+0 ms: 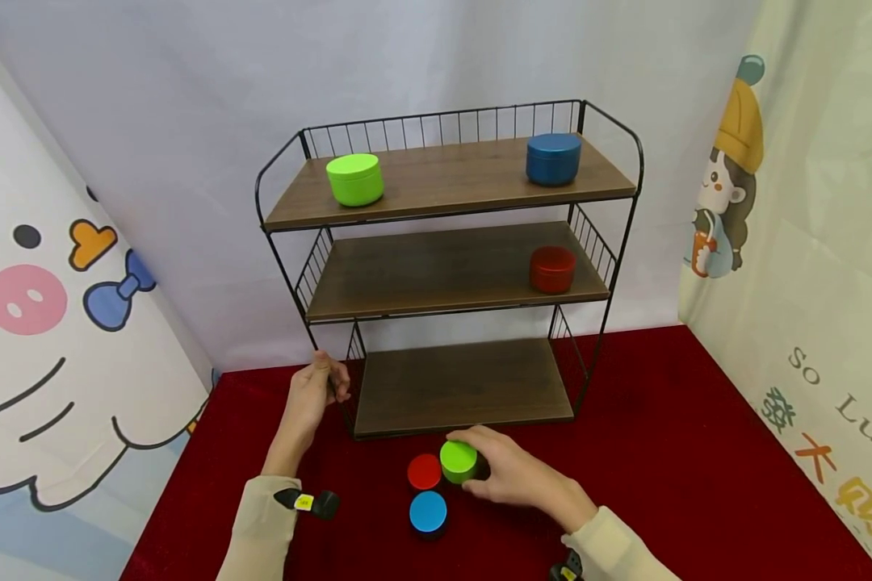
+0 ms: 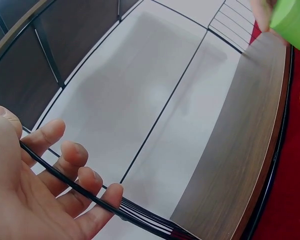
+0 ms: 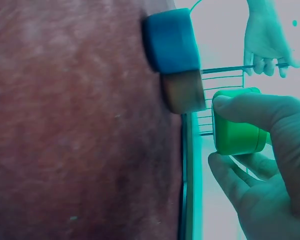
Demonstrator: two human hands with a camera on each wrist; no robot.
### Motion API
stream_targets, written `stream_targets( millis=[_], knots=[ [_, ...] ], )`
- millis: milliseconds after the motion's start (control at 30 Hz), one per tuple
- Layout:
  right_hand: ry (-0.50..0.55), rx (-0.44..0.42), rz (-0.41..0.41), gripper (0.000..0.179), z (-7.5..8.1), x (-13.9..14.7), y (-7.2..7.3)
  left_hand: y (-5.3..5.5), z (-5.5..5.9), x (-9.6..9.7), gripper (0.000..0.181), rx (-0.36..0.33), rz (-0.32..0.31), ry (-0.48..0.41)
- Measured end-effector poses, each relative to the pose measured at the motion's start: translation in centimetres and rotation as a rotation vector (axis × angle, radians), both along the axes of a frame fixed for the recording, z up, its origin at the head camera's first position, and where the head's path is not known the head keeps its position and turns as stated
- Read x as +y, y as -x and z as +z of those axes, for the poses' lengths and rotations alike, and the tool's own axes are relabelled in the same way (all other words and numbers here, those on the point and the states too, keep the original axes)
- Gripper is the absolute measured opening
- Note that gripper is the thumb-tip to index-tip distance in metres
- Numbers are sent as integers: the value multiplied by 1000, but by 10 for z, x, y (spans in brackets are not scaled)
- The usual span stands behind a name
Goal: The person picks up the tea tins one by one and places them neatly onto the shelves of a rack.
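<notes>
My right hand (image 1: 509,468) pinches a small green round tin (image 1: 459,460) between thumb and fingers. In the right wrist view that tin (image 3: 237,130) is off the red cloth, its side facing the camera. Just left of it in the head view stands a red tin (image 1: 425,471), and a blue tin (image 1: 428,512) is nearer to me. My left hand (image 1: 318,382) holds the shelf rack's thin black left front post (image 2: 65,177), fingers curled round it in the left wrist view.
The three-tier rack has wooden boards; its bottom board (image 1: 461,387) lies just behind the tins. A larger green tin (image 1: 356,180) and a blue tin (image 1: 553,160) stand on the top board, a red tin (image 1: 552,269) on the middle one. Red cloth (image 1: 698,452) covers the table.
</notes>
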State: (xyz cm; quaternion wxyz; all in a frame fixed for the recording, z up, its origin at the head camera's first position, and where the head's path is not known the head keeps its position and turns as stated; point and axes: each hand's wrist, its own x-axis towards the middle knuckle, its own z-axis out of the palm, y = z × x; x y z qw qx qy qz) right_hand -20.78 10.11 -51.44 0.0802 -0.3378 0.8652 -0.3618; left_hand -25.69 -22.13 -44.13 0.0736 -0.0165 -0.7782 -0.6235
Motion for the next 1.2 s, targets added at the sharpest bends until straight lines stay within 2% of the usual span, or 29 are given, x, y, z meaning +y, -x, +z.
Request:
stream_targets(
  millis=[267, 500, 1000, 1200],
  knots=[
    [79, 40, 22, 64, 19, -5, -2, 0, 0, 0, 69, 0, 1, 3],
    [90, 91, 40, 64, 35, -10, 1, 0, -1, -1, 68, 2, -4, 17],
    [126, 214, 66, 66, 80, -23, 13, 1, -1, -2, 70, 1, 14, 55],
    [156, 268, 74, 67, 96, -27, 21, 0, -1, -1, 72, 2, 15, 40]
  ],
)
